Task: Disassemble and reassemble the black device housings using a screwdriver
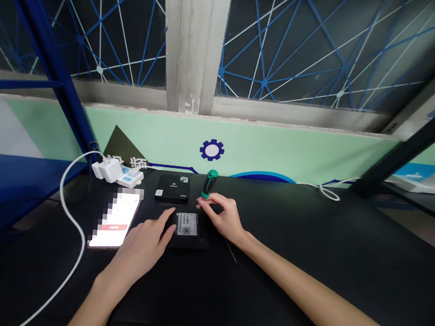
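Left hand [147, 240], unclenched, rests on one flat black plastic box [196, 242] with a white label [187, 224], lying on the black bench [200, 292]; the right hand [223, 218] pinches one green-and-black screwdriver [210, 182]. The box is probably light, stiff, slippery; grip its side edges. Beyond: a second black box [173, 187], one lit white screen [120, 219].

lit screen [116, 225], left | power strip [129, 178], rear left | white cable [82, 243], curving | gear emblem [211, 150] on green wall [278, 150]
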### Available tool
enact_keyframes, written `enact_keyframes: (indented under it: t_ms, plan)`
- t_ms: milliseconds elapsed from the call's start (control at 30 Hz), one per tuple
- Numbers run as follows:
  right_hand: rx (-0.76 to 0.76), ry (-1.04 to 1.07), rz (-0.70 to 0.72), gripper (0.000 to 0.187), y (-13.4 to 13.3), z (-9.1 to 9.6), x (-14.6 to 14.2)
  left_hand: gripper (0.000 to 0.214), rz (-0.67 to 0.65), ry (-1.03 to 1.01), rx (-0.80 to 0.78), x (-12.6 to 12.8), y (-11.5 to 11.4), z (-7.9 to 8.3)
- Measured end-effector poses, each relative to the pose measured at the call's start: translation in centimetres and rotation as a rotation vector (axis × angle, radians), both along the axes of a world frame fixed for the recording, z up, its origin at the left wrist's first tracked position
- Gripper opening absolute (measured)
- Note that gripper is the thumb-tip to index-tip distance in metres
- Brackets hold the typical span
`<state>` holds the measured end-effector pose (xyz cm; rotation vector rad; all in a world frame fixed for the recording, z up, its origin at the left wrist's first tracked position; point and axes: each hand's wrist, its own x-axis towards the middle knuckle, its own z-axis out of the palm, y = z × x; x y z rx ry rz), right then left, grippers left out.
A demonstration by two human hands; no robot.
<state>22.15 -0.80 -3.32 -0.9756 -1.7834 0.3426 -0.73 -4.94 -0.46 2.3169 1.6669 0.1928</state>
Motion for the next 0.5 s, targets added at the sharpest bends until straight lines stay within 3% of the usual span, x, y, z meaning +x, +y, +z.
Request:
enact_keyframes:
  t_ms: [500]
  plan:
    - [-0.002, 0.0, 0.001, 0.019, -0.4, 0.25, -0.02, 0.051, -0.006, -0.011, 0.007, -0.11, 0.15, -0.38]
